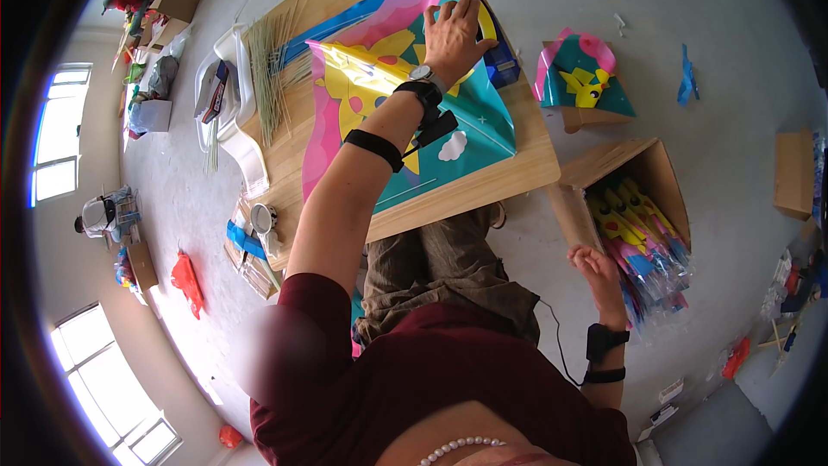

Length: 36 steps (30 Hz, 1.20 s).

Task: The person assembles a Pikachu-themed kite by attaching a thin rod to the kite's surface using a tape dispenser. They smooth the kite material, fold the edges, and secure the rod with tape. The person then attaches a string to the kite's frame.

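Observation:
A glossy printed plastic sheet [496, 121] in pink, teal and yellow, with a cartoon figure on it, lies across the wooden table. Over its far right part, beside a dark blue box [503, 65], rests my left hand [454, 33]. Its fingers are spread and bent a little, with nothing gripped. My right hand [597, 272] hangs low to the right of the table, near the rim of an open cardboard box [573, 217]. Those fingers are curled in, and no object shows in them. Several packed yellow, pink and blue pieces [642, 224] in clear wrapping fill that box.
Thin pale sticks [274, 60] lie on the table's left side, next to white plastic trays [250, 160]. A roll of tape [263, 217] sits by the near left corner. Another box topped with a printed sheet [586, 78] stands on the floor [733, 60] at right.

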Each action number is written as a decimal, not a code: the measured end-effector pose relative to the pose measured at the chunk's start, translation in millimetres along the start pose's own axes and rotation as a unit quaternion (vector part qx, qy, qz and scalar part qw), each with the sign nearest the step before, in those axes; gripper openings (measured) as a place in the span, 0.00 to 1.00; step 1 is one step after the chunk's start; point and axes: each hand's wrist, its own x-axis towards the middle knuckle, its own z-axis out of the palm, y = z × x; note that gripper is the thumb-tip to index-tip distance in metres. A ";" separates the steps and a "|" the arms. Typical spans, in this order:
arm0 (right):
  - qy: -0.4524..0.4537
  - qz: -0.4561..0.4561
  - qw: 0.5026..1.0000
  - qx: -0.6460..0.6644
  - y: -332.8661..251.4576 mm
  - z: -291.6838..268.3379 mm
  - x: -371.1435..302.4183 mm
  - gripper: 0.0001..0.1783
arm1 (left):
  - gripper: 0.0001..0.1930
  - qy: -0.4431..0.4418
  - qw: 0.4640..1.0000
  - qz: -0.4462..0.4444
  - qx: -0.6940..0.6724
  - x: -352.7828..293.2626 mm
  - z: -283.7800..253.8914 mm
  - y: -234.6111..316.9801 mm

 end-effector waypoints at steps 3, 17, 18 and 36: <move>0.032 0.001 0.999 -0.005 32.7 -8.8 13.4 0.09 | 0.43 0.013 1.000 0.011 0.002 0.2 5.1 0.8; 0.017 -0.015 1.000 -0.011 3.6 -10.8 -0.6 0.04 | 0.44 -0.012 1.000 0.003 0.000 -0.2 3.2 1.8; 0.014 -0.027 0.999 -0.022 -8.8 -9.5 -6.1 0.04 | 0.44 -0.013 1.000 0.003 0.000 -0.8 3.0 2.1; 0.024 -0.088 0.995 -0.043 -37.6 -21.1 -14.4 0.06 | 0.44 0.000 1.000 -0.002 -0.001 -0.4 3.7 1.1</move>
